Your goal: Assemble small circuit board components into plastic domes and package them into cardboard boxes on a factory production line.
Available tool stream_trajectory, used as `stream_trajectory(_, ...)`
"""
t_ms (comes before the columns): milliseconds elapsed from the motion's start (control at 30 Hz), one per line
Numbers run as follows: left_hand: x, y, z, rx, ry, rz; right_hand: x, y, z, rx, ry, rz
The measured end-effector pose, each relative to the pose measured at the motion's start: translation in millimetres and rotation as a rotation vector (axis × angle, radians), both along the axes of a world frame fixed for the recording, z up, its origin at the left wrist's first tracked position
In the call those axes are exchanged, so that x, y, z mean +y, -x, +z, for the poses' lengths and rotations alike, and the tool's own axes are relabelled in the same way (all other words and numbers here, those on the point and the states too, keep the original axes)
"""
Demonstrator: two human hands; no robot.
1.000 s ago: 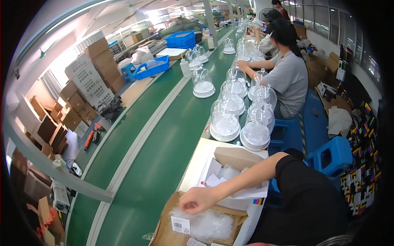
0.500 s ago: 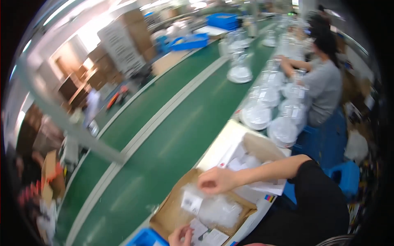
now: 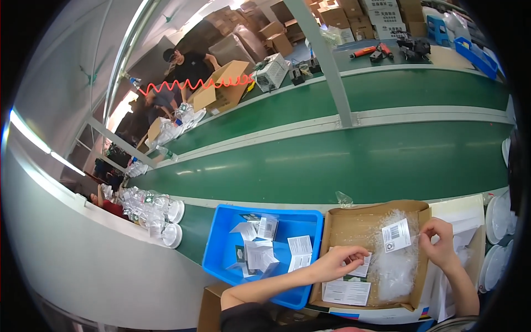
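A shallow cardboard tray (image 3: 338, 224) lies in front of me, holding a heap of clear plastic pieces (image 3: 394, 276) and printed paper cards (image 3: 347, 293). My left hand (image 3: 336, 263) is over the tray's left part, just above the cards, its fingers loosely bent and apart with nothing seen in them. At the tray's right edge my right hand (image 3: 438, 242) is closed in a pinch. Something thin and clear seems to stick out of its fingertips, too small to make out. Beside those fingertips, a white barcode tag (image 3: 396, 235) rests on or hangs just over the plastic heap.
A blue bin (image 3: 221, 238) with folded leaflets (image 3: 260, 255) adjoins the tray's left side. Beyond runs a green conveyor (image 3: 310, 160) with a metal post (image 3: 326, 61). Clear containers with white bases (image 3: 171, 221) stand left, more (image 3: 495, 265) right. A person (image 3: 191, 66) works across the belt.
My view has swung left, from the row of containers and the co-worker on the right to the bin and belt. My right hand has gone from over the tray to its right edge.
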State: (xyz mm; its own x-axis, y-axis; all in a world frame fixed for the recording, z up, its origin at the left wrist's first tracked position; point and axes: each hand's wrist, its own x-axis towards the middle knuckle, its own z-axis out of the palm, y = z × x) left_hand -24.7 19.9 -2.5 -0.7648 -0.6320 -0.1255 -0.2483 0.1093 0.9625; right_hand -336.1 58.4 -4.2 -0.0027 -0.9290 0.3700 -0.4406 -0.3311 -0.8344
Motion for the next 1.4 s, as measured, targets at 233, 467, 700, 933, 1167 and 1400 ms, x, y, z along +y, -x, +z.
stream_trajectory(233, -1.7, 2.6, 0.1, -0.023, 0.000, -0.011, 3.5, 3.2, -0.4, -0.037, -0.034, -0.017)
stream_trajectory(467, -0.4, -2.0, -2.5, -0.014, -0.025, 0.006, 0.2, 2.0, 4.6, -0.075, -0.069, -0.003)
stream_trajectory(700, -2.0, 0.8, -7.7, -0.031, -0.029, -0.005, 2.8, 4.7, 7.0, -0.122, -0.130, 0.001)
stream_trajectory(933, -1.4, 0.2, -5.2, -0.032, -0.019, -0.009, 1.7, 5.3, 2.5, -0.100, -0.073, 0.008)
stream_trajectory(1167, -0.6, 0.2, -4.8, -0.076, -0.025, -0.016, 0.9, 5.2, 1.4, -0.063, -0.031, 0.017)
stream_trajectory(1400, -1.8, 0.5, -5.1, -0.053, -0.023, -0.024, 1.5, 5.6, 4.6, -0.081, -0.081, 0.014)
